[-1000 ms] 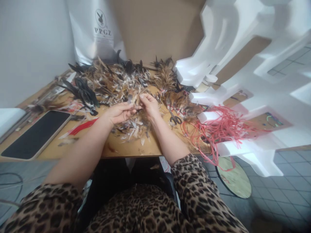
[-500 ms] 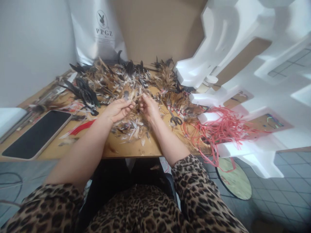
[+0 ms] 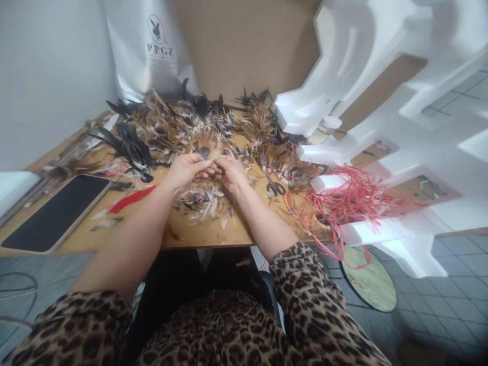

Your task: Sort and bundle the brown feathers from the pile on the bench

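My left hand [image 3: 187, 171] and my right hand [image 3: 230, 174] meet over the middle of the wooden table, fingertips touching. Both are closed in a pinch on small brown feathers [image 3: 214, 152] that stick up above the fingers. Where the quills are gripped is hidden by the fingers. Behind my hands spreads a large heap of brown feathers [image 3: 163, 122]. A bunch of black feathers [image 3: 131, 147] lies to the left of it. Loose whitish feathers [image 3: 206, 201] are scattered just below my hands.
A phone [image 3: 57, 213] and a red strip bundle [image 3: 131, 199] lie on the left. Black-handled scissors [image 3: 275, 188] are right of my hands. Pink-red strings [image 3: 351, 198] hang over white foam pieces [image 3: 366, 236]. A silver bag [image 3: 152, 66] stands at the back.
My right hand has come down and left, so the fingertips of both hands now meet. My left hand has shifted slightly. The feathers stay between the fingers.
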